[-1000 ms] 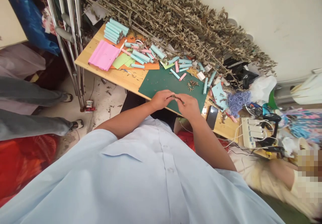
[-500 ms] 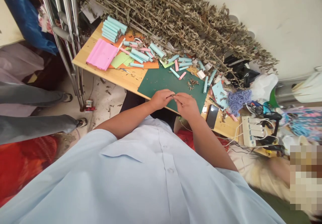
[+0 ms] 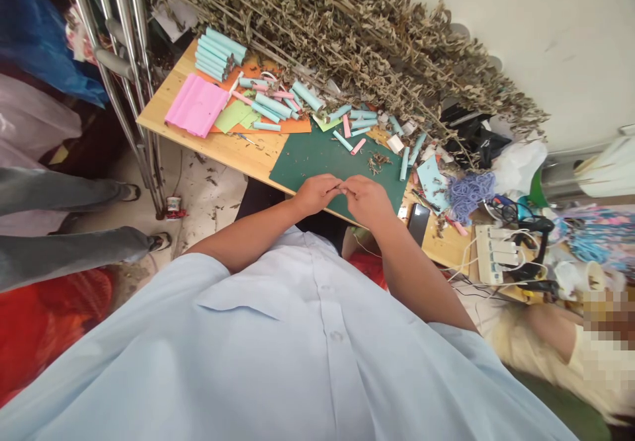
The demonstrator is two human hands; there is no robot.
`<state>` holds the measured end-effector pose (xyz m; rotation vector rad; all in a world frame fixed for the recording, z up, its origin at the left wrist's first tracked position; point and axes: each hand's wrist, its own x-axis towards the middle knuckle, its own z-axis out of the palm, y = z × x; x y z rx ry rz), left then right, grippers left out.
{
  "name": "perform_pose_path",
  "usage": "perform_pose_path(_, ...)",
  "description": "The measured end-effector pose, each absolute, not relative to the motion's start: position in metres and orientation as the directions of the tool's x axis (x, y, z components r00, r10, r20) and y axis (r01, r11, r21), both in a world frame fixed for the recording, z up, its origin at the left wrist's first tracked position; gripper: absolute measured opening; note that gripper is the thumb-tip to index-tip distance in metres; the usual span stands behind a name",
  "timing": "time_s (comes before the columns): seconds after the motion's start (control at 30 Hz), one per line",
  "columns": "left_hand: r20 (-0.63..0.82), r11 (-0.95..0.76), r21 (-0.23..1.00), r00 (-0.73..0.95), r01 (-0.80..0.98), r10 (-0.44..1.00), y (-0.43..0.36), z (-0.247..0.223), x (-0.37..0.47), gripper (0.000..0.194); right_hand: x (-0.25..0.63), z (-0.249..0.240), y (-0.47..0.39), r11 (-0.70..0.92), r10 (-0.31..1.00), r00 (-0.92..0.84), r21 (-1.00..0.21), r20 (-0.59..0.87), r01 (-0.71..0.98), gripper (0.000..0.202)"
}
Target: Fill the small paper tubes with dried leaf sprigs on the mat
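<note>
My left hand (image 3: pixel 317 193) and my right hand (image 3: pixel 366 198) meet fingertip to fingertip over the near edge of a green cutting mat (image 3: pixel 317 153). Both are closed in a pinch. Whatever lies between the fingers is too small and too covered to make out. Beyond them on the mat rests a small heap of dried leaf bits (image 3: pixel 379 161). Short blue paper rolls (image 3: pixel 342 141) and a pink paper roll (image 3: pixel 358 146) lie at the mat's far side.
Dried leafy stalks (image 3: pixel 347 38) are piled along the back. Pink paper (image 3: pixel 196 105) and stacked blue rolls (image 3: pixel 218 54) occupy the table's left end. A phone (image 3: pixel 419 221), purple yarn (image 3: pixel 471 196) and a power strip (image 3: pixel 489 252) sit right. Metal crutches (image 3: pixel 131 77) stand left; another person's legs (image 3: pixel 74 249) show there.
My right hand has turned slightly, its knuckles rising and covering more of the fingertips. The dark bit seen between the fingers before is now hidden. The view has shifted a little.
</note>
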<state>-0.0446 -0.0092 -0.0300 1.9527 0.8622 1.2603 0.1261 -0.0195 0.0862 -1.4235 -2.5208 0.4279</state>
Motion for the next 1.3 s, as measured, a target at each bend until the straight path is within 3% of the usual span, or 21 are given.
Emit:
perform_pose_path(0.17, 0.502, -0.575, 0.794, 0.321, 0.198, 0.803, -0.008, -0.031, -0.044, 0.025, 0.13, 0.085, -0.02, 0.488, 0.859, -0.509, -0.388, 0.055, 0.782, 0.024)
perform_pose_path(0.43, 0.499, -0.575, 0.781, 0.312, 0.242, 0.809, -0.008, -0.033, -0.043, 0.025, 0.14, 0.07, -0.036, 0.434, 0.9, -0.348, -0.493, 0.261, 0.754, 0.026)
perform_pose_path(0.8, 0.491, -0.569, 0.791, 0.323, 0.225, 0.809, -0.008, -0.033, -0.045, 0.026, 0.134, 0.075, -0.04, 0.529, 0.849, -0.488, -0.353, 0.204, 0.772, 0.033)
perform_pose_path(1.3, 0.461, -0.549, 0.81, 0.355, 0.206, 0.813, -0.009, -0.029, -0.046, 0.026, 0.128, 0.084, -0.021, 0.474, 0.866, -0.5, -0.354, 0.022, 0.806, 0.028)
